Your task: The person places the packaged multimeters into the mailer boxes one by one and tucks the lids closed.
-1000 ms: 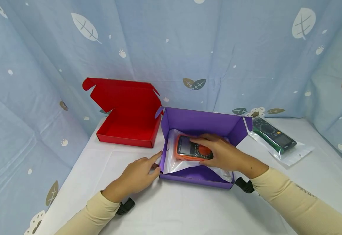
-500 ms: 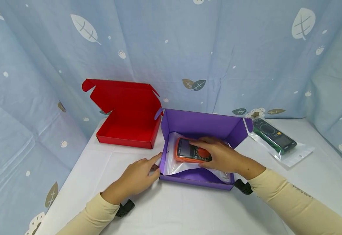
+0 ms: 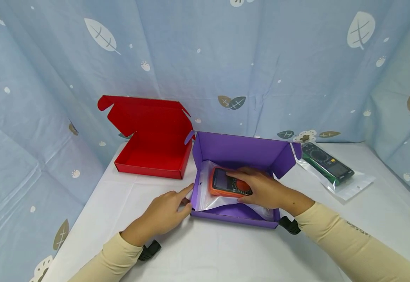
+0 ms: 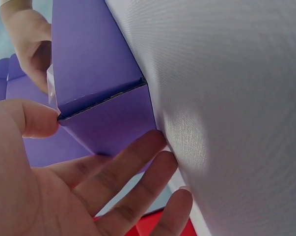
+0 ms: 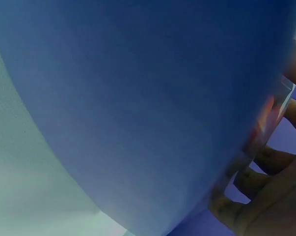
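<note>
In the head view an orange and black multimeter (image 3: 222,182) in a clear zip bag (image 3: 205,199) lies at a slight tilt inside the purple box (image 3: 240,150), whose lid stands raised. My right hand (image 3: 261,188) grips the multimeter from the right, thumb and fingers on opposite edges. My left hand (image 3: 166,211) touches the box's front left corner. In the left wrist view its thumb is at the corner edge and its extended fingers (image 4: 138,160) lie against the side wall. A purple panel (image 5: 138,108) blocks most of the right wrist view, hiding much of the multimeter.
A red box (image 3: 152,152) with its lid raised stands left of the purple one, nothing visible inside. On the right, a second, dark green multimeter (image 3: 326,162) in a clear bag lies on the white-covered table (image 3: 226,254). A leaf-patterned blue curtain (image 3: 190,58) hangs behind.
The multimeter and its bag have sunk slightly in the purple box with my right hand. My left hand has stayed at the box corner. The view has shifted a little.
</note>
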Action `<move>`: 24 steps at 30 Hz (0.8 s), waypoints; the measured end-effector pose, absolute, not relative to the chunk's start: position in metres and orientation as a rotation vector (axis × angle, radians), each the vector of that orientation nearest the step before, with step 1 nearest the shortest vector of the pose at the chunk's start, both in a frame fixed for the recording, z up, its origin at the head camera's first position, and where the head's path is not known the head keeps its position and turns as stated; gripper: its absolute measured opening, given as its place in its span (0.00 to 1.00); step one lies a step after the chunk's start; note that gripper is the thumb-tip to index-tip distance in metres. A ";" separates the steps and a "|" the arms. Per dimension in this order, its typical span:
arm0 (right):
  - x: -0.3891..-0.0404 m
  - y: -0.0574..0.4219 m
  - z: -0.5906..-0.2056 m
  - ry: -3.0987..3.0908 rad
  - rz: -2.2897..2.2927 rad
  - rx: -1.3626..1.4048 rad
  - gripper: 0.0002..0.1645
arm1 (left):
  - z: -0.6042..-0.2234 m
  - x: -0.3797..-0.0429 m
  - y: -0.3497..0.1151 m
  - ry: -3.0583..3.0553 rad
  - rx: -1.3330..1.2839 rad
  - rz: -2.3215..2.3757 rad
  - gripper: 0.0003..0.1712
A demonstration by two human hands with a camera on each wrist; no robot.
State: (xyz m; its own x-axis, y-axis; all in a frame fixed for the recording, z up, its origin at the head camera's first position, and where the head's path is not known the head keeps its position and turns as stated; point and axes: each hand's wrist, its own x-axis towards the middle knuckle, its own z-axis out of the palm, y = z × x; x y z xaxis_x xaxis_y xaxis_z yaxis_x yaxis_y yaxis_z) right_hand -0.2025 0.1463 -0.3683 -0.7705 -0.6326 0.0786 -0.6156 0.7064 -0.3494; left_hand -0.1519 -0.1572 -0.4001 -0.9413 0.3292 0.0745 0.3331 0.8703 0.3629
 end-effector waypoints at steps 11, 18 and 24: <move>-0.203 0.148 -0.376 2.802 -0.589 -1.017 0.50 | -0.399 -0.152 -0.157 -3.037 -0.526 -0.598 0.33; -0.201 0.151 -0.381 2.811 -0.565 -1.031 0.49 | -0.400 -0.152 -0.155 -3.043 -0.528 -0.603 0.33; -0.199 0.149 -0.385 2.831 -0.514 -1.038 0.49 | -0.400 -0.153 -0.155 -3.050 -0.518 -0.583 0.33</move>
State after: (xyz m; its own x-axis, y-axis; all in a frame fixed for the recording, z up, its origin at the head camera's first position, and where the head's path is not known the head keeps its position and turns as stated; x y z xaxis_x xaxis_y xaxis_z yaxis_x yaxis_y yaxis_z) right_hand -0.1993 0.1493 -0.3851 -0.7667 -0.6409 0.0369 -0.6130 0.7138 -0.3387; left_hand -0.1528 -0.1546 -0.3996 -0.9458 0.3201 0.0542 0.3176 0.8773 0.3599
